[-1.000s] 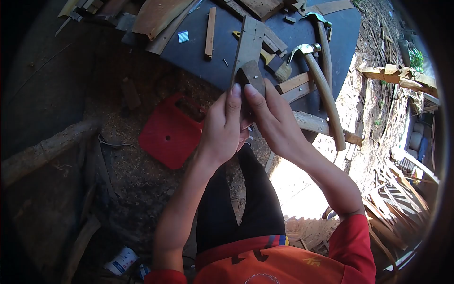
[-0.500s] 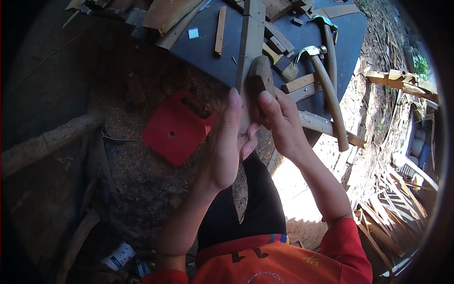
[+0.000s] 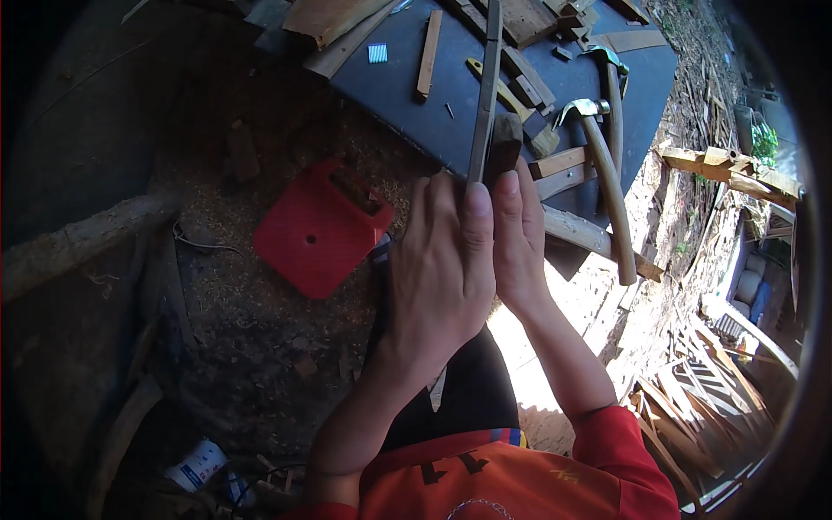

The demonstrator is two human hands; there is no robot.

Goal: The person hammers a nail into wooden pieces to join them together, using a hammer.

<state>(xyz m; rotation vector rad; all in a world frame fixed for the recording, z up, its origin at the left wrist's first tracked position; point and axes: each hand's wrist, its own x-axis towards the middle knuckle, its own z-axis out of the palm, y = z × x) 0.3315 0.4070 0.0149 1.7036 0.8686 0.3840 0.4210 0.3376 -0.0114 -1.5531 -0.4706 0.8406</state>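
Note:
A long, narrow wooden strip (image 3: 488,87) stands nearly upright in view, its narrow edge turned toward me. My left hand (image 3: 444,260) is closed on the strip from the left, thumb along its lower end. Close beside the strip is a short, dark wooden block (image 3: 506,146), gripped by my right hand (image 3: 522,238) from the right. The two hands are pressed near each other, and the lower ends of both wooden pieces are hidden behind them.
Two claw hammers (image 3: 607,178) lie on the dark tabletop (image 3: 394,95), with a yellow-handled paintbrush (image 3: 544,140), wood offcuts (image 3: 428,54) and a small blue-white square (image 3: 377,53). Below left is a red plastic object with a handle slot (image 3: 299,247). Wood strips (image 3: 693,407) pile up at right.
The strip has turned from its broad face to its narrow edge and shifted right. My left hand has moved right and rolled over, now showing its back. The block tilts more away.

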